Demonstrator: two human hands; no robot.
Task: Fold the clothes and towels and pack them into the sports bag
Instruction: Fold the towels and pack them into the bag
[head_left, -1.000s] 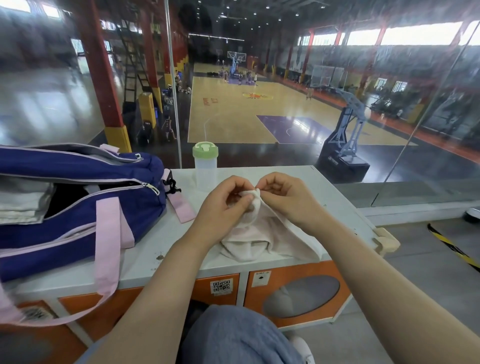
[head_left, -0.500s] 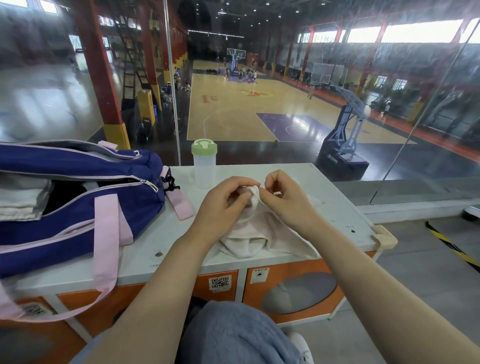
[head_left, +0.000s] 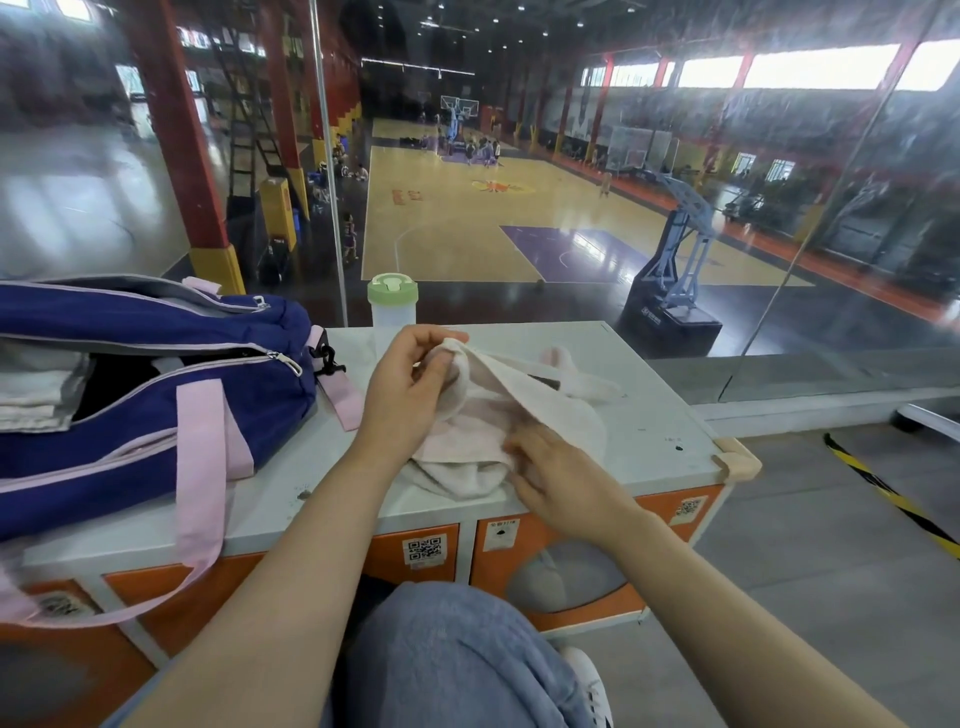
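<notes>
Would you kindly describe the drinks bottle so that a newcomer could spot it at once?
Start at the white cabinet top in front of the glass wall. At its far edge, just right of the blue sports bag, stands the bottle, upright. It is the only hard container there: a translucent body with a pale green lid.

I am handling a pale pink towel (head_left: 524, 415) beside my navy sports bag (head_left: 150, 374), which is showing pink straps and grey-white folded cloth (head_left: 36, 389) inside; a green-lidded clear bottle (head_left: 392, 301) is standing on the white-topped orange locker (head_left: 649, 447).
</notes>
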